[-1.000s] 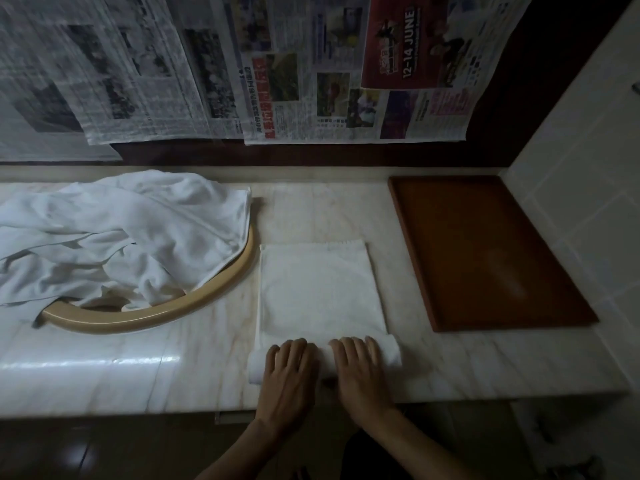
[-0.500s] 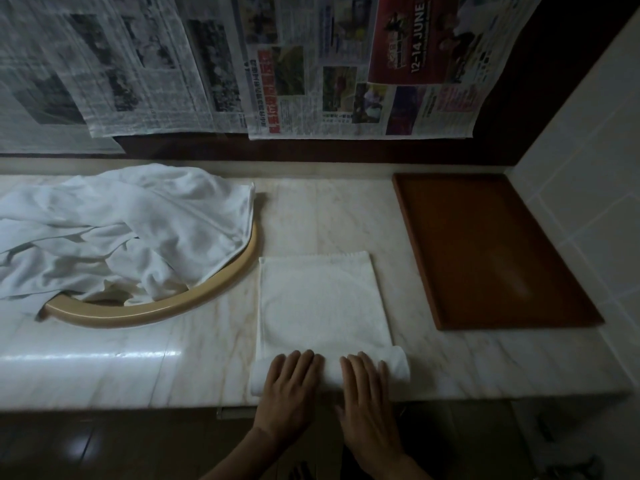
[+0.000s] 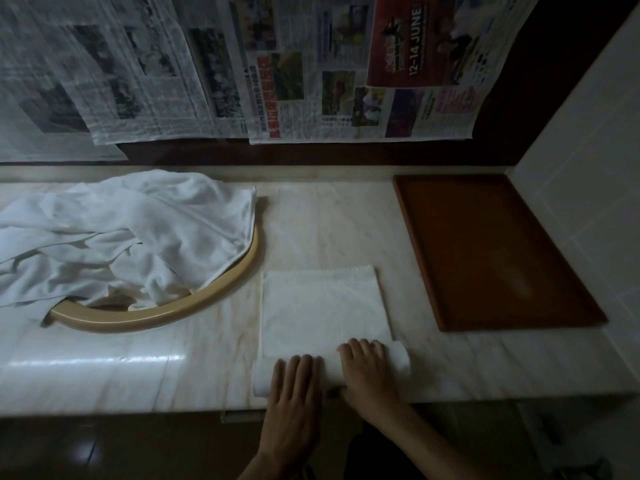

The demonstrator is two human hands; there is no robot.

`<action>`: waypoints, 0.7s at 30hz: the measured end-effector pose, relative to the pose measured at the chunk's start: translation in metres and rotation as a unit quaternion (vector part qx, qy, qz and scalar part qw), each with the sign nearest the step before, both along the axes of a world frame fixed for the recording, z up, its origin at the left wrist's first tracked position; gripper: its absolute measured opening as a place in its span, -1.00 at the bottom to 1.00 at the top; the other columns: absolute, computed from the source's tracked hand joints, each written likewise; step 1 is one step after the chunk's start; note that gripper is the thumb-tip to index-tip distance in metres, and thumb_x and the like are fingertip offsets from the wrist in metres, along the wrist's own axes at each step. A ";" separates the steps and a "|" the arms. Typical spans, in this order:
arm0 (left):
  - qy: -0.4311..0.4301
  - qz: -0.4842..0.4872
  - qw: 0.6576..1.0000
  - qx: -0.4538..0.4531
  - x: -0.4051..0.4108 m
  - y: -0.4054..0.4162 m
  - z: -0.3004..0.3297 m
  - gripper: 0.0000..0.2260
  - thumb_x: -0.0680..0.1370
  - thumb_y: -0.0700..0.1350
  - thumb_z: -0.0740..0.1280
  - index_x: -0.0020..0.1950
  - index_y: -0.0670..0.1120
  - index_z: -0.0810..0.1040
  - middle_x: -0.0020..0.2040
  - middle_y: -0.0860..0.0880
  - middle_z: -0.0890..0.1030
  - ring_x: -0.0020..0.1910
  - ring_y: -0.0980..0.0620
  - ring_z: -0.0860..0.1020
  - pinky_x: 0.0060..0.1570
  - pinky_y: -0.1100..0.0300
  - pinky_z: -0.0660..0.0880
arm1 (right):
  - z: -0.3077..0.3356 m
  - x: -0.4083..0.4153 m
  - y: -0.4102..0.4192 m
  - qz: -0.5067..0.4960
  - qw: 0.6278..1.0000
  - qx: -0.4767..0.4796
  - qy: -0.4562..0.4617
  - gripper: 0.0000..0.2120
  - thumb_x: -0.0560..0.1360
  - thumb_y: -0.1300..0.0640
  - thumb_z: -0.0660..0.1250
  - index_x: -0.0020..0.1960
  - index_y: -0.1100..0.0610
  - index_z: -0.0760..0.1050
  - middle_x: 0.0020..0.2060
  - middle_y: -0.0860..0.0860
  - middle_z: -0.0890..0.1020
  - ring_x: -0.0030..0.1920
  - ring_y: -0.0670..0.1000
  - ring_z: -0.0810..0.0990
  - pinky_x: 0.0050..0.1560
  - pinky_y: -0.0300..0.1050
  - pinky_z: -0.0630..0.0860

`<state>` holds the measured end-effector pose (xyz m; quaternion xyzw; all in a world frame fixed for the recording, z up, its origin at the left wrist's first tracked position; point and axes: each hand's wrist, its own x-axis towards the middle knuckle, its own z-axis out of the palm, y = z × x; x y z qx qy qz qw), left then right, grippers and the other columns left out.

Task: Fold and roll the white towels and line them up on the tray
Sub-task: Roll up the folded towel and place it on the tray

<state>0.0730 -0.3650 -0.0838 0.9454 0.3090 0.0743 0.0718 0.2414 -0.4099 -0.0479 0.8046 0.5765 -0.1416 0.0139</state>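
Left hand and right hand lie flat, fingers straight, pressing on the rolled near end of the folded white terry towel; its unrolled part lies beyond the fingertips on the pale marble counter. Brown rectangular wooden tray far right of hands; crumpled white towel heap far left.

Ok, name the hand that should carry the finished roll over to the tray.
Right, probably. The right hand rests on the towel roll at the end nearer the brown tray; the left hand presses the far end, so it would have to cross over.
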 end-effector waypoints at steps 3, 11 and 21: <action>0.005 -0.004 1.000 0.013 -0.006 -0.008 -0.011 -0.48 0.54 -0.02 0.16 0.45 -0.24 0.41 0.41 -0.24 0.44 0.42 -0.24 0.32 0.45 -0.19 0.04 | 0.007 -0.002 -0.009 0.025 0.999 -0.040 0.012 -0.48 0.43 -0.12 0.40 0.29 0.07 0.38 0.23 0.05 0.47 0.25 0.12 0.43 0.38 0.12 0.23; 0.101 -0.028 0.993 -0.062 0.025 0.037 0.020 -0.23 0.16 0.40 0.42 0.20 -0.04 0.47 0.08 -0.05 0.55 0.01 -0.07 0.52 0.07 -0.08 0.53 | -0.002 -0.020 -0.024 -0.055 0.998 0.012 -0.004 -0.07 0.08 -0.25 0.52 0.36 0.10 0.39 0.32 0.16 0.52 0.34 0.22 0.43 0.48 0.31 -0.02; 0.182 -0.006 0.980 -0.074 0.050 0.054 0.048 -0.37 0.33 0.14 0.39 0.32 -0.08 0.32 0.25 -0.08 0.36 0.19 -0.07 0.32 0.26 0.02 0.29 | -0.006 -0.002 0.004 -0.029 0.999 0.012 -0.022 -0.20 0.01 -0.21 0.63 0.16 0.09 0.56 0.04 0.08 0.61 0.04 0.13 0.60 0.25 0.17 0.43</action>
